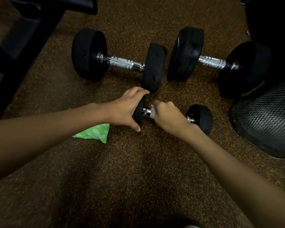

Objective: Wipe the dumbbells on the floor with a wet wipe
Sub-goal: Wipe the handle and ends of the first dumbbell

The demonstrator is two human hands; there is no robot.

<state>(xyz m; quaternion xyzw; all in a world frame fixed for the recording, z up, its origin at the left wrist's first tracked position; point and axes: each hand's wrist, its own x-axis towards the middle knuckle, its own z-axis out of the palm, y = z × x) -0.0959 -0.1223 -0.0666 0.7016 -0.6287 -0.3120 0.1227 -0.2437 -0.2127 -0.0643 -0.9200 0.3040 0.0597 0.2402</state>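
Three black dumbbells with chrome handles lie on the speckled brown floor. The small dumbbell (pixel 200 116) is nearest me. My left hand (pixel 127 108) grips its left head. My right hand (pixel 167 116) is closed around its chrome handle with a white wet wipe (pixel 152 112) pressed against the metal. Two larger dumbbells lie farther away, the left large dumbbell (pixel 122 62) and the right large dumbbell (pixel 215 62), side by side. A green wet wipe pack (pixel 95 133) lies on the floor under my left forearm.
A black mesh bin (pixel 266 119) stands at the right, close to the small dumbbell's right head. A black metal equipment frame (pixel 31 30) runs across the upper left. Dark equipment fills the upper right corner.
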